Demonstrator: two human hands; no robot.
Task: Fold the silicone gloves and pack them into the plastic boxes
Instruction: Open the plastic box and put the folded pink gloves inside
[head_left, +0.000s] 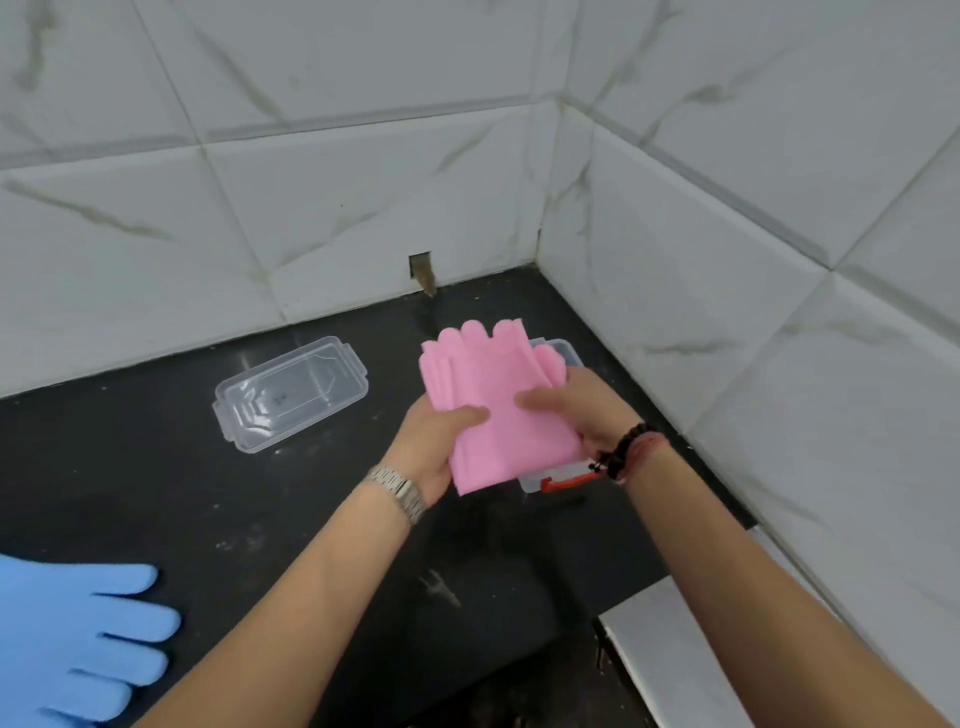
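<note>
I hold folded pink silicone gloves (493, 400) in the air above the dark counter. My left hand (436, 447) grips their lower left edge with the thumb on top. My right hand (582, 410) grips the right side, thumb pressed on the pink surface. Right beneath the gloves sits a clear plastic box (558, 480) with a red latch, mostly hidden by the gloves and my right hand. A clear plastic lid (291, 392) lies flat on the counter to the left. A blue silicone glove (83, 639) lies at the bottom left corner, fingers pointing right.
The black counter (260, 519) meets white marble-look tiled walls (311, 208) at the back and right, forming a corner. A small hole in the wall (421, 270) sits just above the counter. A metal edge (670, 654) shows at the lower right.
</note>
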